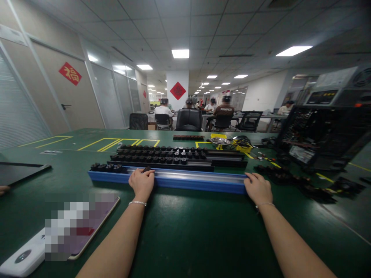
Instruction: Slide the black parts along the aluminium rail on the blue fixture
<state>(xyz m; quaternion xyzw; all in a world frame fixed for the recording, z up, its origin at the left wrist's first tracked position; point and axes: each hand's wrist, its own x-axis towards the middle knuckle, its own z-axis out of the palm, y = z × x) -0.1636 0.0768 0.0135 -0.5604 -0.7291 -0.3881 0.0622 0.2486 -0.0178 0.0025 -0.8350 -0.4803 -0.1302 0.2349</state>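
Note:
A long blue rail (pixel 199 184) with a shiny metal channel lies across the green table in front of me. Several small black socket-like modules (pixel 110 167) sit in its left end. My left hand (pixel 142 183) is closed over the rail left of its middle, its fingers around one black module (pixel 147 169) in the channel. At the rail's right end, my right hand (pixel 259 188) grips the end with curled fingers; the thumb is partly hidden. Behind it lie black rails (pixel 228 163) filled with rows of similar modules, some with light prongs.
A phone (pixel 98 220) and a white device (pixel 24 251) lie front left, near a black tray (pixel 23 173). Another person's hand (pixel 4 190) shows at the left edge. Loose black parts (pixel 301 181) and an open computer case (pixel 321 135) stand right; a metal bowl (pixel 219 141) lies behind.

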